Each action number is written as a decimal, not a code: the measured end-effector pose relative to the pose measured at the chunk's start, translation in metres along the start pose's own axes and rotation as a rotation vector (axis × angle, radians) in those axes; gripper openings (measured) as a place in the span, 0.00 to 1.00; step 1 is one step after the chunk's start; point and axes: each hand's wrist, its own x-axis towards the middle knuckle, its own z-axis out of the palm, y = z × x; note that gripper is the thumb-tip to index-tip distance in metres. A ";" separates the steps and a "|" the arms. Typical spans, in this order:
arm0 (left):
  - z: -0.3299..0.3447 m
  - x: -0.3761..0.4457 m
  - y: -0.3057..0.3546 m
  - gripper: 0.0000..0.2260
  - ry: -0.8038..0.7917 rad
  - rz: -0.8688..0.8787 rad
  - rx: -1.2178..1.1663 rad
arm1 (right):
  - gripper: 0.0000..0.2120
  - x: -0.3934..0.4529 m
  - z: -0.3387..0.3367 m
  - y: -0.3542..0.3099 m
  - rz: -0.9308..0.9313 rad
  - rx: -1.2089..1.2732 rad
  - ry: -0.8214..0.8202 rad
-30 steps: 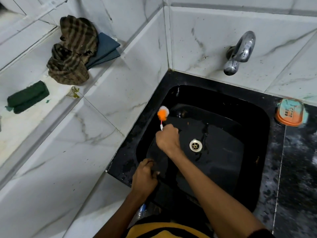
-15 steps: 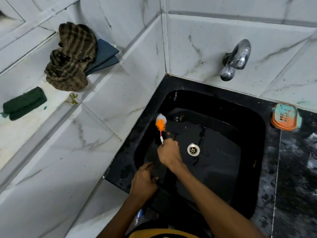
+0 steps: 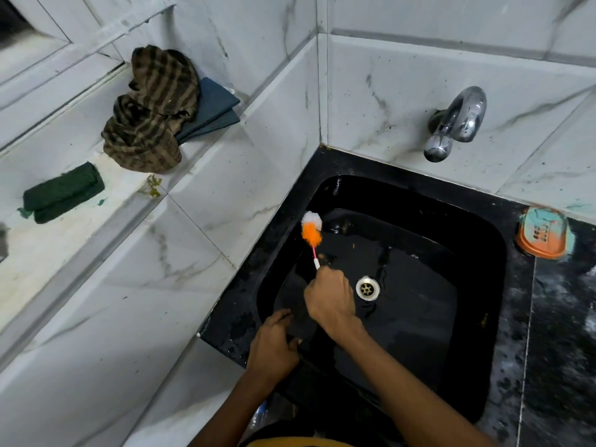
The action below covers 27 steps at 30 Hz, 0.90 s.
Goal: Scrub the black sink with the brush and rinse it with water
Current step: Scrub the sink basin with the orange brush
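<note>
Scrubbing item one: brush (image 3: 312, 232), small, white-and-orange bristle head on a thin pink stem with a white end, head against the left inner wall of the black sink (image 3: 483, 253), up-left of the drain (image 3: 368, 287). My right hand (image 3: 330, 300) sits just left of the drain, fingers curled round the handle, which is hidden in my fist. My left hand (image 3: 274, 345) rests on the sink's near-left rim, below-left of the drain, fingers bent over the edge and holding nothing else. Handling, as I judge it: very light, soft in the bristles, stem thin enough to flex, so I grip low on the handle and press gently; wet plastic may slip. Sink: hard, glossy, wet on the floor around the drain, with brown specks near the brush. Tap (image 3: 454, 122): chrome, on the wall above and right of the drain, no water seen running; rinsing is not yet begun. Soap dish (image 3: 543, 235): orange, on the counter right of the drain. Striped cloth (image 3: 151, 108) and green scouring pad (image 3: 63, 191): on the ledge far up-left of the drain.
</note>
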 end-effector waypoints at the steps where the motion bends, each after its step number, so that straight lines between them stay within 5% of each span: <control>1: 0.000 0.000 -0.001 0.27 -0.001 -0.002 -0.004 | 0.11 -0.006 0.006 0.006 -0.022 -0.025 0.019; 12: 0.001 0.001 -0.002 0.27 -0.016 -0.011 0.002 | 0.13 0.019 0.027 0.046 -0.210 -0.076 0.110; 19: 0.000 0.003 -0.006 0.26 -0.034 -0.009 0.018 | 0.13 0.070 0.016 0.027 0.019 0.063 0.141; 27: 0.001 0.001 -0.005 0.26 -0.038 -0.011 0.007 | 0.11 0.080 0.002 0.073 0.044 0.015 0.183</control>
